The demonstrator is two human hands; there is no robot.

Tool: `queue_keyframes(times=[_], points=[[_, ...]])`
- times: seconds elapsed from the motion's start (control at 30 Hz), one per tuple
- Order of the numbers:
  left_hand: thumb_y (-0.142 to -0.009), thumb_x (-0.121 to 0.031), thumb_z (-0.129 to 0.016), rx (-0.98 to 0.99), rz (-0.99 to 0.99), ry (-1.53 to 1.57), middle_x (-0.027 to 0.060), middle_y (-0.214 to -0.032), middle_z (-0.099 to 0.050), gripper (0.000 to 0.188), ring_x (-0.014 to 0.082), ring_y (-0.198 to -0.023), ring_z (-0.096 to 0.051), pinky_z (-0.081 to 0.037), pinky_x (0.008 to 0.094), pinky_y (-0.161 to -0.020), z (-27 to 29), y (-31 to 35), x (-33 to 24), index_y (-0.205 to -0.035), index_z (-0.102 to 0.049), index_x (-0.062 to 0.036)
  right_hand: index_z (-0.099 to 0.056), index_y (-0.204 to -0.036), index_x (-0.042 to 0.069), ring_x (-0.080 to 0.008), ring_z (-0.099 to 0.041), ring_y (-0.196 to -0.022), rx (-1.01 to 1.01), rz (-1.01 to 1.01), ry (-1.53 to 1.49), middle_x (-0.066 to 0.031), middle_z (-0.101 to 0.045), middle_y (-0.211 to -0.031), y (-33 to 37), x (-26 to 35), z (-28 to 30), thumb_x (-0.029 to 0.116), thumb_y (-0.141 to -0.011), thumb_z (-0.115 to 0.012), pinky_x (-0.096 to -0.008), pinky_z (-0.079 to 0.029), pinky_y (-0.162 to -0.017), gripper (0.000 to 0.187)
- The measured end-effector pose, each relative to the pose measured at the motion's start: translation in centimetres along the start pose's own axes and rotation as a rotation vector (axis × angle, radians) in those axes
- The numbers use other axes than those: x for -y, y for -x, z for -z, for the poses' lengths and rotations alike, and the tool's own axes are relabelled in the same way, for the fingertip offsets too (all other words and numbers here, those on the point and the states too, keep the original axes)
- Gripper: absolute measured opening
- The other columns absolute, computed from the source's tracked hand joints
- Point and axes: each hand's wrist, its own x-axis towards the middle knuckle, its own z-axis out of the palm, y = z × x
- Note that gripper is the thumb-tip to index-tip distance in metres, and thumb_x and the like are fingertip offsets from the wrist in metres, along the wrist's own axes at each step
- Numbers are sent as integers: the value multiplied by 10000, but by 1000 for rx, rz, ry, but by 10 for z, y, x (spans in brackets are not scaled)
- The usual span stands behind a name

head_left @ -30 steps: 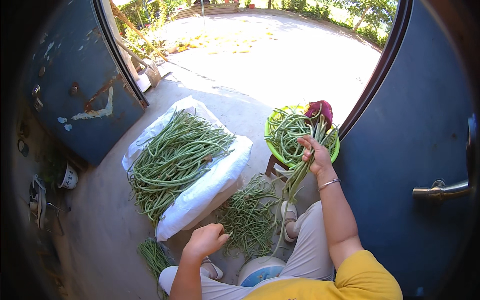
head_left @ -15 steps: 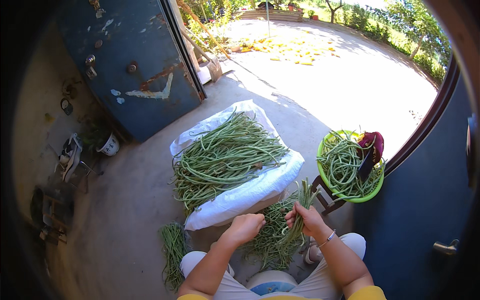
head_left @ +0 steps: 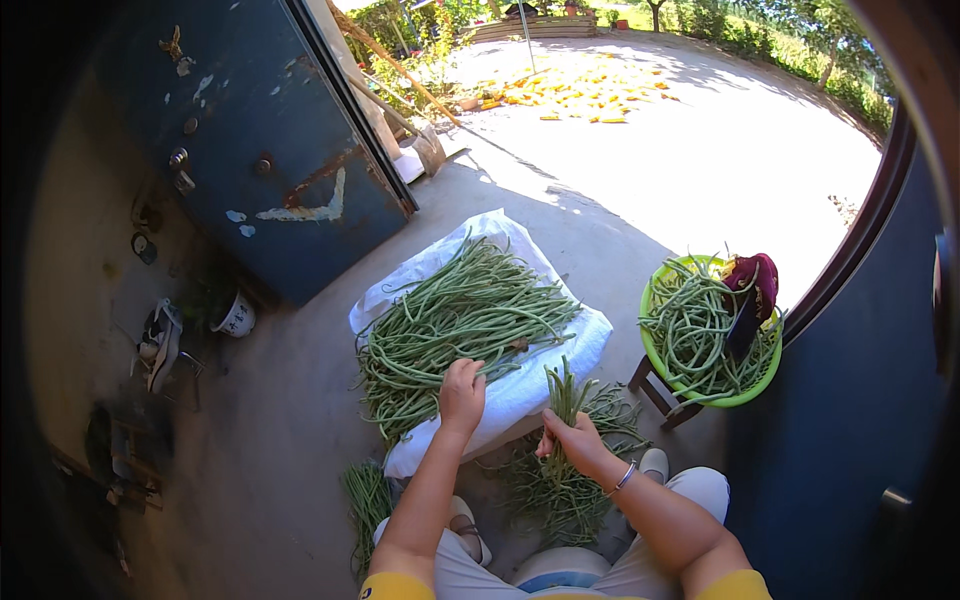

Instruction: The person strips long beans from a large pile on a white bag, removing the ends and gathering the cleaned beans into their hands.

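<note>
A heap of green long beans (head_left: 470, 310) lies on a white woven sack (head_left: 560, 365) in front of me. At the heap's near edge is my left hand (head_left: 462, 400), its fingers bent closed on beans there; how many it grips is hidden. My right hand (head_left: 578, 440), with a silver bracelet on the wrist, is wrapped round an upright bunch of long beans (head_left: 566, 392). Below that hand, more long beans (head_left: 565, 500) lie in a loose pile on the floor between my feet.
A lime-green basket (head_left: 655, 350) of long beans, with a dark red item in it, rests on a brown stool (head_left: 655, 395) at right. Another bean bundle (head_left: 366, 500) lies left of my legs. Blue doors (head_left: 250, 130) flank the doorway; yellow cobs (head_left: 580, 92) are spread outside.
My left hand has moved forward from beside the right hand to the heap on the sack. The right hand, still holding its bunch, has shifted slightly left.
</note>
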Motion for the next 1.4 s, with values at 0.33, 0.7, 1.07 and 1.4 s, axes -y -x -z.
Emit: queue_keyframes(times=[0.33,0.7,1.07,1.4], points=[[-739,-178,-618,379,134,-357,87,-885,-582,123,283,-877,-573,-474,403,-738,-42,-51,11,-835,-627,-102,-482,-724,53,-173,-582,-526,-65,-75,-209,-59,-542,-549,7,32,9,331,-907,-505,-292,-486,-521,334],[-666,-111,-624,629,245,-62,140,-770,-636,195,243,-715,-610,-475,338,-652,42,-48,-4,-816,-617,13,-450,-789,69,-173,-580,-508,-120,-63,-280,-62,-557,-583,30,48,11,302,-896,-532,-301,-494,-479,269],[-818,-60,-605,668,807,1219,-4,-780,-594,224,4,-509,-426,-313,140,-435,90,103,-117,-1040,-581,-41,-543,-987,1,-89,-471,-496,-261,-191,-314,-110,-638,-862,29,16,15,248,-892,-515,-259,-405,-439,266],[-841,-70,-578,510,977,1328,11,-771,-586,181,38,-509,-417,-312,165,-442,45,184,-142,-1019,-577,-32,-539,-1022,6,-74,-473,-488,93,-182,-329,-92,-632,-877,60,29,4,244,-889,-520,-237,-396,-427,273]])
